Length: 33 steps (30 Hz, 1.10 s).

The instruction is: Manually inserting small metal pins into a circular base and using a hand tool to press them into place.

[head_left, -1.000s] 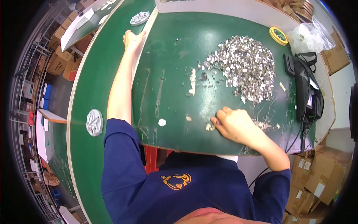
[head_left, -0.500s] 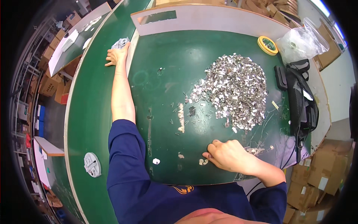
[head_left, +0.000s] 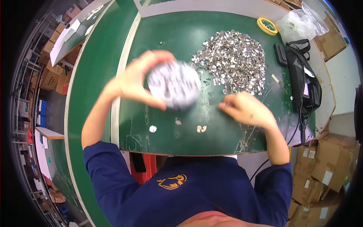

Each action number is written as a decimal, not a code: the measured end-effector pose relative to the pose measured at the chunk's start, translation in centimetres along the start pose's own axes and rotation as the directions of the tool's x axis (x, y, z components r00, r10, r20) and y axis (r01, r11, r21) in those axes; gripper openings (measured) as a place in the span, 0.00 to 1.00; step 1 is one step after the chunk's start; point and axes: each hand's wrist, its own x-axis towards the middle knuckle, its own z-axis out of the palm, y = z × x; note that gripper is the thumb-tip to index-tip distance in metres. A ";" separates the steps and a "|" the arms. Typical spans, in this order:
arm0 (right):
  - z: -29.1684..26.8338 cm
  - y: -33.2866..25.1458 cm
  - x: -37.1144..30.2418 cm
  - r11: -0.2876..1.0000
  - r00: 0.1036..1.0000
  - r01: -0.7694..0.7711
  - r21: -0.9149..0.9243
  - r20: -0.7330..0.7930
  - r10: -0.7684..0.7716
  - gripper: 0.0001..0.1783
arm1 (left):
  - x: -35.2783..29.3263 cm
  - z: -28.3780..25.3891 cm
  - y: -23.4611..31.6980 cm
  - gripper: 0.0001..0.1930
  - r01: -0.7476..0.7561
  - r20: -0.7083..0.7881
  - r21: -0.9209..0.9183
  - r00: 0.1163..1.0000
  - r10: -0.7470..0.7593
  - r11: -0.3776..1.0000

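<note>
Biggest first: I've got the green tabletop (head_left: 170,34) spread beneath both grips. The heap of small silvery-white parts (head_left: 238,62) sits beyond the right grip, its loose pieces straggling toward the left grip's disc. Out to the right of that right grip lies the black bag (head_left: 302,81), with the clear plastic bag (head_left: 302,24) farther off, past the heap.

Now the thing itself: a round grey-white disc (head_left: 174,85), blurred, up above the tabletop, and my left hand (head_left: 154,83) has it! Fingers wrap the far edge, thumb takes the near edge, palm to its left. My right hand (head_left: 249,109) is low over the table, well apart from the disc, fingers bent and thumb close in; I can't tell whether anything is pinched there.

Smaller still, a yellow ring (head_left: 261,27) lies far beyond the right grip. Nearer me than the disc, two scraps: a pale lump (head_left: 201,129) left of the right grip, and a little white lump (head_left: 152,129) below the left thumb.
</note>
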 end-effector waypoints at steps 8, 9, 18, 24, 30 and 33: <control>2.9 -0.9 2.9 0.975 0.896 0.209 -0.076 -0.384 -0.222 0.06 | -1.2 8.8 3.8 0.49 -0.276 0.356 -0.074 0.891 0.284 0.958; 3.0 -0.8 3.4 0.949 0.860 0.255 -0.184 -0.405 -0.310 0.07 | -1.2 8.8 3.9 0.48 -0.314 0.322 -0.033 0.895 0.307 0.949; 2.2 0.7 5.7 0.873 0.865 0.343 -0.347 -0.244 -0.437 0.11 | -1.5 5.3 11.8 0.41 0.045 0.245 0.193 0.965 -0.093 0.980; 2.1 -1.2 2.9 0.950 0.857 0.311 0.027 -0.440 -0.268 0.10 | -6.2 13.8 12.9 0.37 0.444 -0.241 0.240 0.888 -0.390 0.863; 2.2 -3.9 -0.9 0.957 0.949 0.154 0.247 -0.307 -0.074 0.08 | -6.0 18.0 9.8 0.34 0.205 -0.444 -0.128 0.863 -0.241 0.970; 2.8 -4.7 -2.0 0.910 0.985 0.142 0.389 -0.147 -0.091 0.06 | -5.5 18.2 9.0 0.25 0.059 -0.466 -0.271 0.865 -0.184 0.961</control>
